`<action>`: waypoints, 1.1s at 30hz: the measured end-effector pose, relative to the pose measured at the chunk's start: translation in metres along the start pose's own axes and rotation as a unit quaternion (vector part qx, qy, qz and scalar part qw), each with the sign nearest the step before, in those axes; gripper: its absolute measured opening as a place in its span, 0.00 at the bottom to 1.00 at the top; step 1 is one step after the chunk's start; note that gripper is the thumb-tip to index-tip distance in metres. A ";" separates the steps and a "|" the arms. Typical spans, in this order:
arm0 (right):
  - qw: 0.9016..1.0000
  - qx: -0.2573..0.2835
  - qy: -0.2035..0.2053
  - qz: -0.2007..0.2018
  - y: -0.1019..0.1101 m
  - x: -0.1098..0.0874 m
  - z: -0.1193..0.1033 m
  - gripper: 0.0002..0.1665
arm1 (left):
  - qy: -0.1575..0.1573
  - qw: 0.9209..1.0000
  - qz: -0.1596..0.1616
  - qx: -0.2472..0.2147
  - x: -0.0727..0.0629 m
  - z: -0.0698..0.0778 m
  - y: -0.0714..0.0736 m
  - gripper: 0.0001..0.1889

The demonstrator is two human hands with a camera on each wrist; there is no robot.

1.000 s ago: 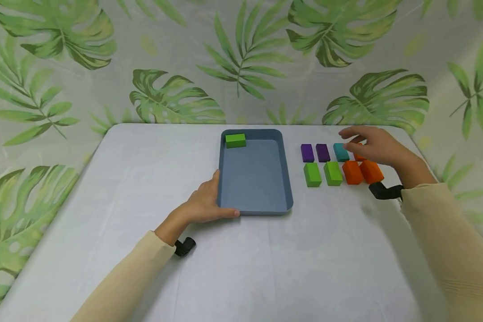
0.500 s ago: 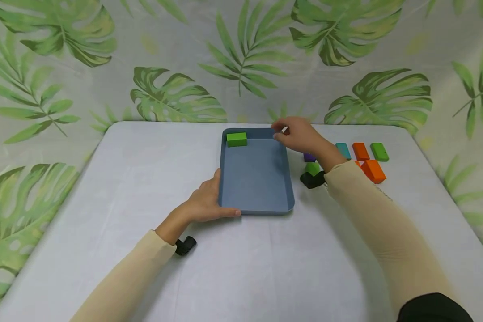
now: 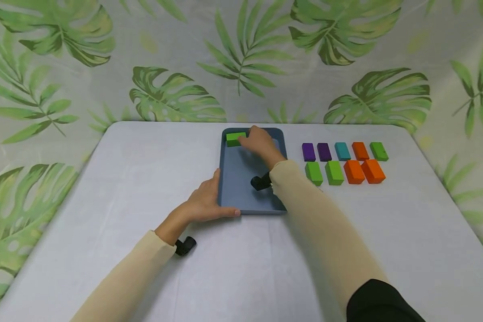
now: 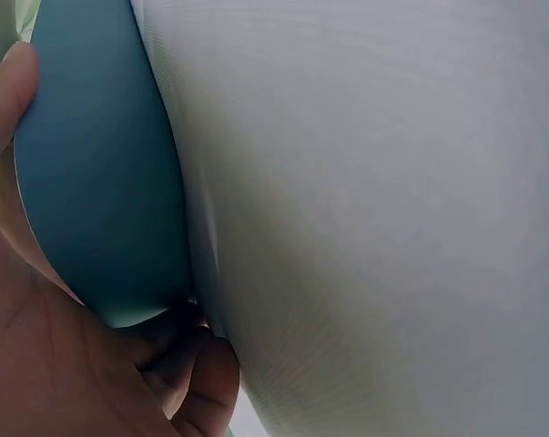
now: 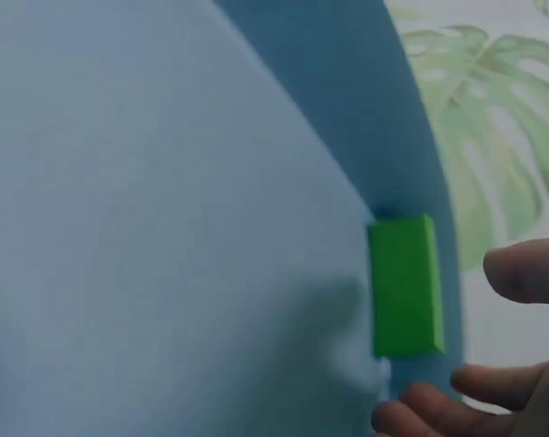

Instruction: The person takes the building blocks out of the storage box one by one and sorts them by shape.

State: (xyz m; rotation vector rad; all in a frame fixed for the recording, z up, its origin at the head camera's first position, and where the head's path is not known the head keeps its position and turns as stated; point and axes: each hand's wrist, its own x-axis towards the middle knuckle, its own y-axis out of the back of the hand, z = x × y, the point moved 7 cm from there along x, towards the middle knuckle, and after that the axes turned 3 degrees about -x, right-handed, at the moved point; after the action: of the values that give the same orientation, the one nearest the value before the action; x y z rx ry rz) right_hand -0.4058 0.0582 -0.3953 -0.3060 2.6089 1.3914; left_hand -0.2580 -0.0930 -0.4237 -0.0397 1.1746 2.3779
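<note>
A shallow blue-grey tray (image 3: 235,183) lies on the table, its near-left corner held by my left hand (image 3: 201,203). The thumb runs along the front wall and the fingers go along the left side; in the left wrist view some fingertips (image 4: 215,378) curl by the tray's wall. In the tray's far-left corner sits a green block (image 3: 234,137). My right hand (image 3: 259,143) hovers over the far end of the tray, next to that block. From the right wrist, the thumb and fingers (image 5: 438,410) are spread beside the green block (image 5: 406,287), with nothing between them.
Right of the tray stand two rows of blocks: purple (image 3: 308,152), dark purple (image 3: 324,152), teal (image 3: 342,151), orange (image 3: 360,151) and green (image 3: 379,151) behind, green (image 3: 334,173) and orange (image 3: 354,172) ones in front. A leaf-patterned cloth (image 3: 177,96) hangs behind the table.
My right hand has moved left from above the block rows, across the tray's right rim, to the green block in the tray. The left hand stays at the tray's corner.
</note>
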 end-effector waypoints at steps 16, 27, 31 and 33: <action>0.984 0.054 -0.099 0.137 -0.030 0.015 -0.006 0.61 | 0.016 1.000 -0.006 0.004 -0.001 -0.002 -0.001 0.68; 0.990 0.022 -0.061 0.127 -0.025 0.020 -0.003 0.51 | 0.020 1.000 -0.008 0.015 0.001 -0.003 -0.002 0.68; 0.993 0.026 -0.040 0.105 -0.025 0.020 -0.003 0.48 | 0.021 1.000 -0.005 0.016 0.000 -0.004 0.000 0.68; 0.995 0.015 -0.035 0.097 -0.027 0.019 -0.003 0.50 | 0.020 1.000 -0.006 0.013 -0.001 -0.004 -0.001 0.68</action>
State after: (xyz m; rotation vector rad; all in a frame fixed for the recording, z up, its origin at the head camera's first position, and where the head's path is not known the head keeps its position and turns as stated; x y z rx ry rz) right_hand -0.4175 0.0391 -0.4196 -0.0006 2.6578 1.3911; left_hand -0.2575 -0.0959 -0.4263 -0.0870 1.2200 2.3606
